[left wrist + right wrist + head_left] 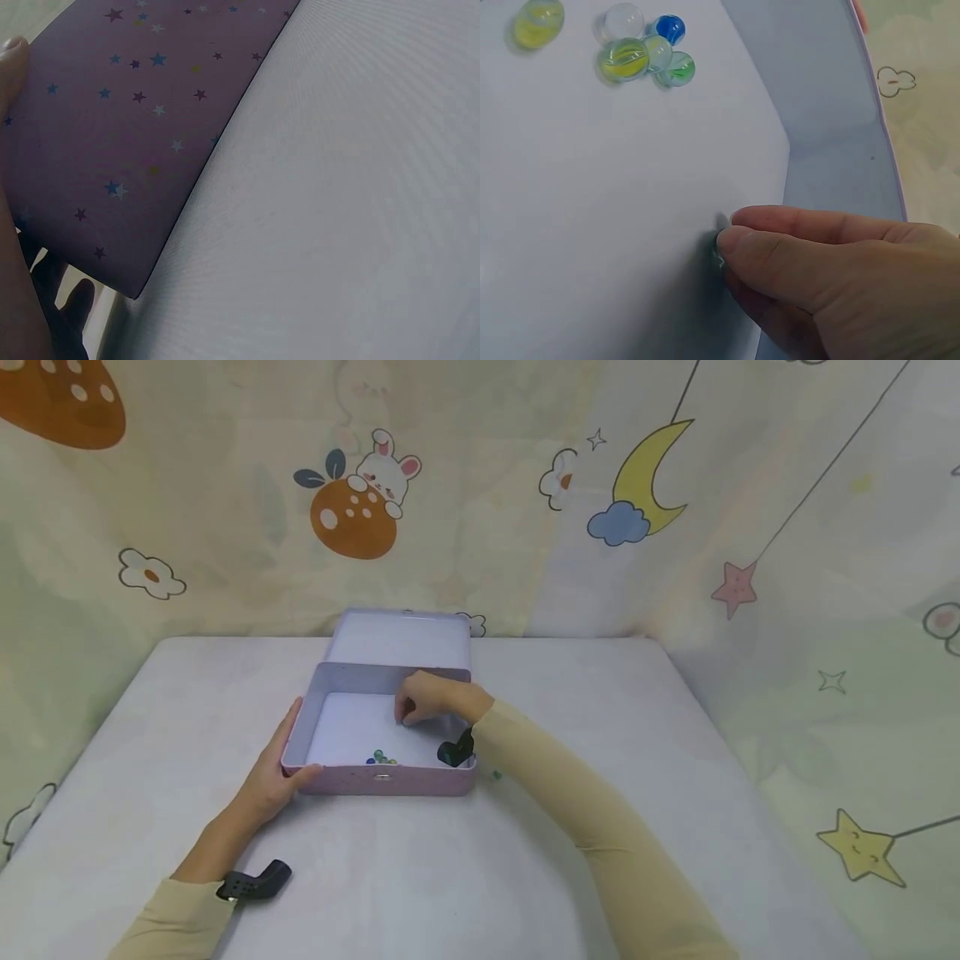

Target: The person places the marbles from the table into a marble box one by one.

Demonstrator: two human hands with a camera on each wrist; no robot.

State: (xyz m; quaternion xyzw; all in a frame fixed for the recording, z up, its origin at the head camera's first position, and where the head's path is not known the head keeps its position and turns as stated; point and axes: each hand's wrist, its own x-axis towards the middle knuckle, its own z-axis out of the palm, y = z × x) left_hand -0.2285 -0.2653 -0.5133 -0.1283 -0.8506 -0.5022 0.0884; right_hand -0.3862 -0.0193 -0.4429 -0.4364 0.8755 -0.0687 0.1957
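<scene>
— Any writing or brand on that box?

— None readable. The purple tin box (pixel 378 781) on the table (pixel 480 860) shows only printed stars.

— And the hands?

— The left hand (pixel 272 779) grips its front-left corner, fingers curled. The right hand (pixel 427 697), inside, pinches a marble (pixel 718 259); more marbles (pixel 641 54) lie near the front wall.

I count one open tin box (pixel 378 781), five loose marbles (pixel 626 58) inside, a sixth marble (pixel 718 259) pinched, one marble (pixel 496 774) on one table (pixel 450 877)

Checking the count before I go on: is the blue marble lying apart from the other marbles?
No, the blue marble lies in the marble cluster, touching a neighbour.
</scene>
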